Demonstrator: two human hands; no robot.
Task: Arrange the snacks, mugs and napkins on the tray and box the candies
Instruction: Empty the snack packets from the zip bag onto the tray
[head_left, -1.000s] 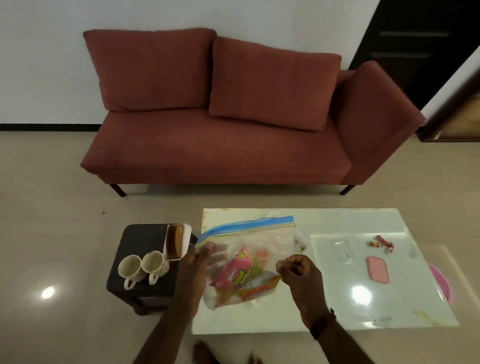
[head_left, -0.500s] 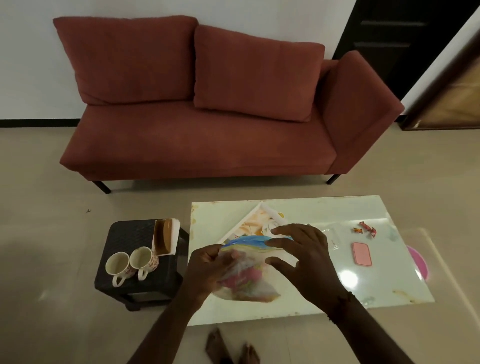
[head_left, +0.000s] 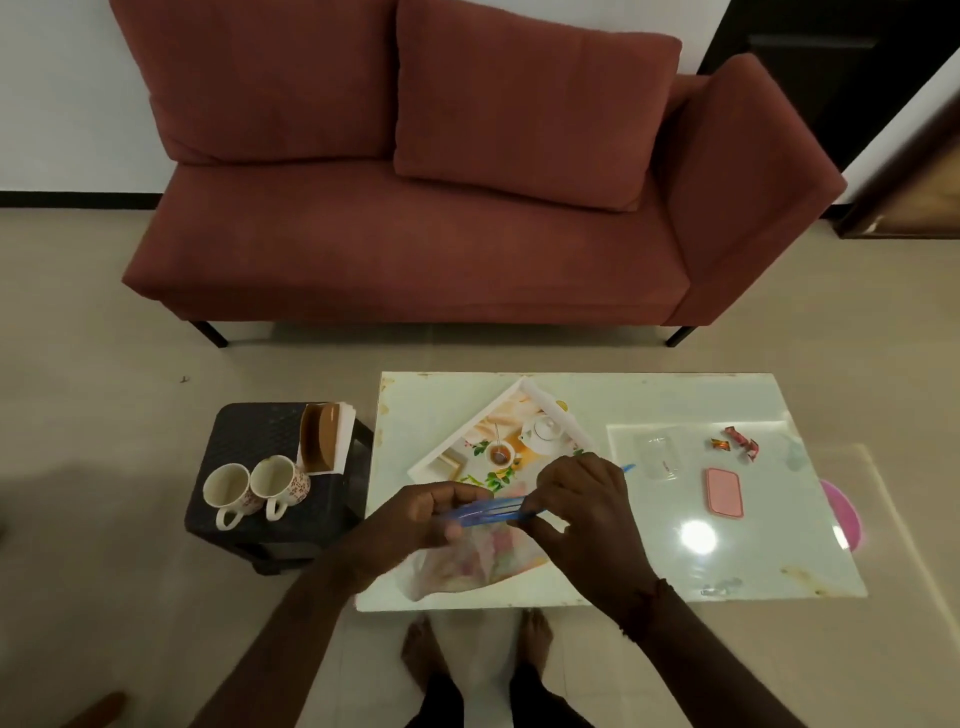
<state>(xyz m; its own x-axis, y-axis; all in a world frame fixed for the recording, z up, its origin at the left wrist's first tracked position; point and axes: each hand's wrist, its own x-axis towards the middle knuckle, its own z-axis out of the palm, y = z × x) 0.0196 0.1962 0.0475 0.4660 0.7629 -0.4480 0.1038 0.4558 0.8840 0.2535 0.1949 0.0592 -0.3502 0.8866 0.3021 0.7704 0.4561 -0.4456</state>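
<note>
A clear zip bag of snacks (head_left: 478, 558) with a blue seal strip hangs over the near edge of the glass table (head_left: 737, 566). My left hand (head_left: 415, 519) pinches the strip's left end and my right hand (head_left: 587, 506) pinches it further right. Behind the hands lies a white printed tray (head_left: 511, 434), partly hidden by them. Two white mugs (head_left: 254, 491) and a napkin holder (head_left: 324, 436) stand on a dark stool (head_left: 260, 431) to the left. Wrapped candies (head_left: 737, 441), a clear box (head_left: 660, 457) and its pink lid (head_left: 723, 492) lie on the table's right part.
A red sofa (head_left: 441, 234) stands beyond the table. A pink round object (head_left: 844, 514) shows under the glass at the right edge. My bare feet (head_left: 472, 649) are on the floor below the table's near edge.
The bag has turned from lying flat to hanging with its blue seal strip on top, between both hands. The printed tray behind it has come into view. My head has tilted down.
</note>
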